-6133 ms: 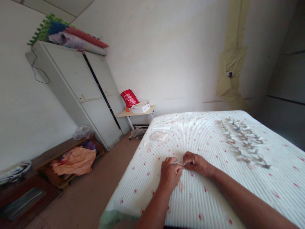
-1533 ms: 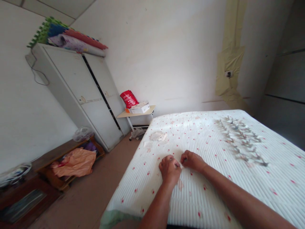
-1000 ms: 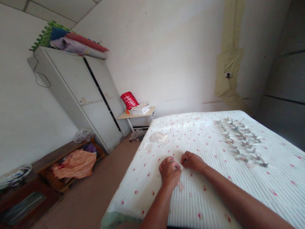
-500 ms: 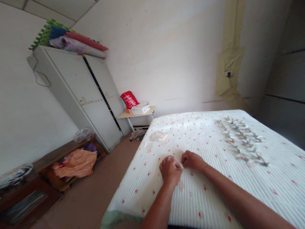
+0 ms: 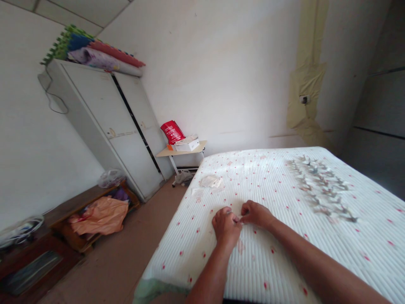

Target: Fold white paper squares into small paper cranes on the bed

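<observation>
My left hand (image 5: 225, 228) and my right hand (image 5: 255, 213) rest close together on a white quilted mattress (image 5: 272, 270) with red dots. Between their fingertips is a small pale piece of folded paper (image 5: 237, 218), mostly hidden by my fingers. Both hands pinch it. Farther right on the mattress lies a dense band of several small folded paper figures (image 5: 319, 188), well away from my hands. Beyond my hands are white paper scraps (image 5: 210, 181).
The mattress edge runs along the left, above a brown floor (image 5: 126, 253). A grey wardrobe (image 5: 107, 126) with rolled mats on top, a small table (image 5: 180, 153) holding a red bag and a white box, and a low wooden shelf (image 5: 79, 211) with orange plastic stand beyond.
My hands stay in nearly the same place on the mattress, with the fingertips working closely at the small paper. The view has shifted slightly.
</observation>
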Action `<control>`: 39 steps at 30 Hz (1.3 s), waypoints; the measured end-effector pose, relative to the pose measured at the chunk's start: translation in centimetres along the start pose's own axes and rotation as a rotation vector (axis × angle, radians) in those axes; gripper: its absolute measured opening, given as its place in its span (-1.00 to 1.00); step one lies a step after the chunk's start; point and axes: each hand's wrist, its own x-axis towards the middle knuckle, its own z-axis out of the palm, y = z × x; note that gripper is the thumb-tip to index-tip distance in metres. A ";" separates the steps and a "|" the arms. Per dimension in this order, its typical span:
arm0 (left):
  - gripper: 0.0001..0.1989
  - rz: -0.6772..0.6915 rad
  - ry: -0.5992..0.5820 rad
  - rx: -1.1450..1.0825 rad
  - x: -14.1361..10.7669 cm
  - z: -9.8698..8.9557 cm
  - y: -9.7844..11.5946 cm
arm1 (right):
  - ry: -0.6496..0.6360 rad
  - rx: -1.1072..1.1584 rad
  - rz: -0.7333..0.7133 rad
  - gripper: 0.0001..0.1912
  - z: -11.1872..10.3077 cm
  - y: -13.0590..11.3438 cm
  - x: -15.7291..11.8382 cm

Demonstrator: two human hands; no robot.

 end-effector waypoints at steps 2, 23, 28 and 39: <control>-0.98 -0.004 -0.005 0.008 0.0 0.1 0.0 | 0.015 -0.044 0.035 -0.85 0.1 -0.4 -0.2; -0.87 0.069 0.038 0.000 -0.4 0.0 -0.1 | 0.014 0.163 -0.124 -0.65 -0.2 1.4 0.1; -0.81 0.088 0.019 -0.003 -0.7 -0.3 0.0 | -0.057 0.263 -0.353 -0.53 -1.0 2.0 -0.8; -0.81 0.092 0.015 -0.047 -0.7 -0.5 0.0 | -0.073 0.154 -0.339 -0.65 -1.3 1.5 -0.9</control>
